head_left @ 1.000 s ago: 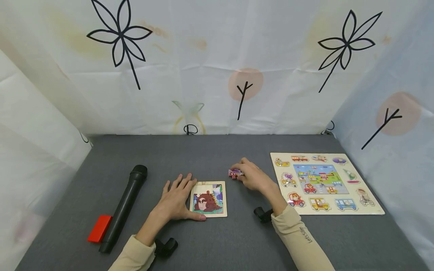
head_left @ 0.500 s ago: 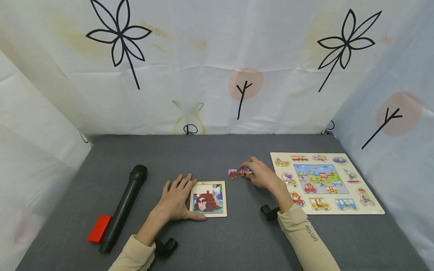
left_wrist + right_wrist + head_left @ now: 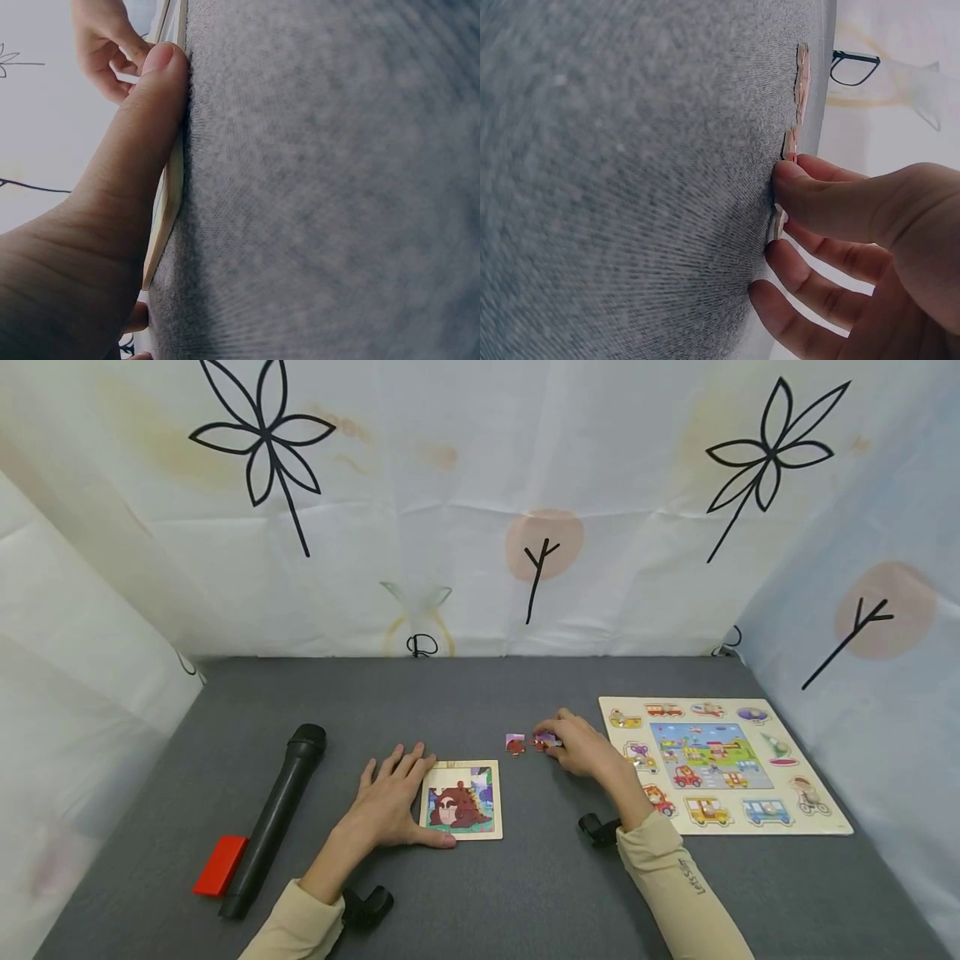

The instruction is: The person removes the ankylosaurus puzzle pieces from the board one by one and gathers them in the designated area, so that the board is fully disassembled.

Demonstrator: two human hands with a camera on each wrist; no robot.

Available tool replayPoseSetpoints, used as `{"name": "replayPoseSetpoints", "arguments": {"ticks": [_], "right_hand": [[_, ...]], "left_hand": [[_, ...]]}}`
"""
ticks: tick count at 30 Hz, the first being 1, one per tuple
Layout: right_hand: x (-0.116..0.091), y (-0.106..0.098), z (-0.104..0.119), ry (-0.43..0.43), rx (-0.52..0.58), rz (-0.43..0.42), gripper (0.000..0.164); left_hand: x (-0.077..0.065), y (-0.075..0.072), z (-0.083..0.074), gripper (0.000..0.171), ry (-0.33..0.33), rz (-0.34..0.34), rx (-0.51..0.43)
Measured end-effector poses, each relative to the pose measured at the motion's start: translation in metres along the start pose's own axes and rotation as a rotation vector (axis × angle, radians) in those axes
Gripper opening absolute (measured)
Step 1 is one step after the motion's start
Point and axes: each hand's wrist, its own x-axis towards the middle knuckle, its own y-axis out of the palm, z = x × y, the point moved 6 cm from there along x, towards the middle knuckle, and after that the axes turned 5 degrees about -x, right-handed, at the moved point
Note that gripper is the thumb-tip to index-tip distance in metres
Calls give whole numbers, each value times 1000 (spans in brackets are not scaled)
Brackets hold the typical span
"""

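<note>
My left hand (image 3: 390, 802) rests at the left side of a small square wooden jigsaw puzzle (image 3: 487, 764) with a reddish-brown animal picture. Its fingers are spread and straight, and the thumb (image 3: 154, 112) lies along the near edge of the frame. To the right of that frame, my right hand (image 3: 581, 747) pinches a purple-and-red puzzle piece (image 3: 543, 741) at the table surface between thumb and index finger; the fingers partly hide it. Left of this hand lies a separate puzzle piece (image 3: 515, 743). The right wrist view shows the pieces edge-on, one piece (image 3: 802, 82) farther off.
A large wooden peg puzzle board (image 3: 628, 783) with vehicle pictures lies at the right. On the left lie a black microphone-shaped stick (image 3: 273, 822) and a red block (image 3: 221, 866). Patterned white curtains (image 3: 450, 510) hang around the grey table (image 3: 420, 702).
My right hand has moved a little to the right with a puzzle piece, leaving another piece in plain view on the left. The left hand and the square puzzle have stayed put.
</note>
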Motion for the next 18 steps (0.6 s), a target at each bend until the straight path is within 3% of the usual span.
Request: {"name": "replayPoseSetpoints", "arguments": {"ticks": [11,18], "right_hand": [[-3,-2,3,-2,-3,-25,33],[-4,-4,19,-47,6,-44,33]], "left_hand": [[1,1,-1,124,0,-3,5],[0,0,-1,124,4,-7,5]]}}
